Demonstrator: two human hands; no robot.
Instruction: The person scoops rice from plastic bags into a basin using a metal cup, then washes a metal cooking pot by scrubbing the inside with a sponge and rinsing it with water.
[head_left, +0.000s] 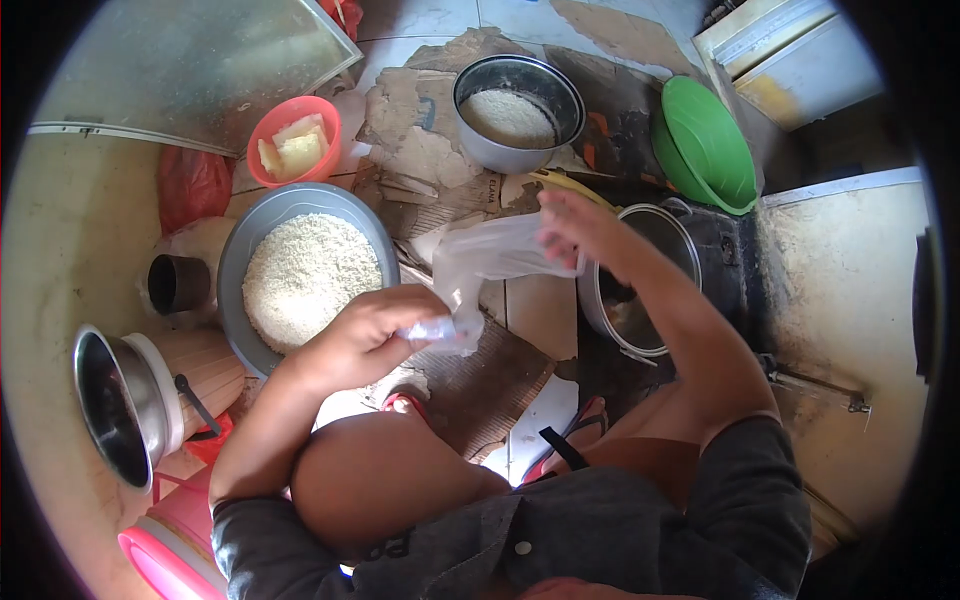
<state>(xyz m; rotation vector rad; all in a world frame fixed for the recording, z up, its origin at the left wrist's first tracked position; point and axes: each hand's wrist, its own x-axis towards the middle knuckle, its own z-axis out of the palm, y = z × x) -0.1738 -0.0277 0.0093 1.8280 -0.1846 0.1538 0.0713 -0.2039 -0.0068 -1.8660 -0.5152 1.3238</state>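
Observation:
A thin translucent plastic bag stretches between my two hands. My left hand is closed around one bunched end of it, beside the grey basin heaped with white grated or crumbly food. At the bag's other end, my right hand pinches the plastic, its fingers slightly blurred. Below the right forearm stands a metal pot, whose contents are partly hidden.
A dark-lined pot with white contents stands at the back. Near it are a red bowl holding pale blocks and a green basin. Cardboard covers part of the tiled floor. A steel bowl sits at left.

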